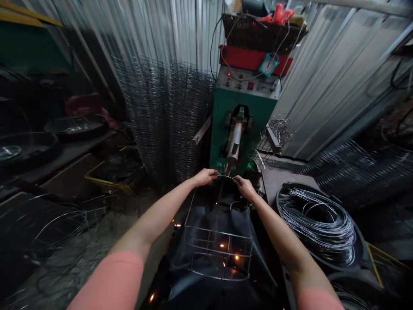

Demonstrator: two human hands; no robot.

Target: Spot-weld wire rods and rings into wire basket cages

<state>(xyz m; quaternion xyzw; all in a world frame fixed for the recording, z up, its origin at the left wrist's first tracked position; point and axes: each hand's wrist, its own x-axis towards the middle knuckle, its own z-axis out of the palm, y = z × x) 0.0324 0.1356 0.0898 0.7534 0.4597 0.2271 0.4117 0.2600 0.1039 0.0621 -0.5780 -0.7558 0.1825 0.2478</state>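
Observation:
My left hand [206, 176] and my right hand [245, 188] pinch a thin metal wire [225, 175] from either side. The wire lies at the lower end of the electrode arm [235, 142] on a green spot welder [222, 120]; whether it touches the tip is too small to tell. Below my hands, a wire frame [229, 234] with crossing bars hangs over a dark apron [206, 215]. One thin wire rises from the frame's left side toward my left hand. Glowing sparks [237, 257] fly in front of the apron.
Tall stacks of wire frames [187, 125] lean on the corrugated wall left of the welder. At right, a black tub [280, 206] holds coiled wires [316, 224]. Loose wire [64, 224] lies at lower left. A small dial scale [269, 65] hangs by the welder's top.

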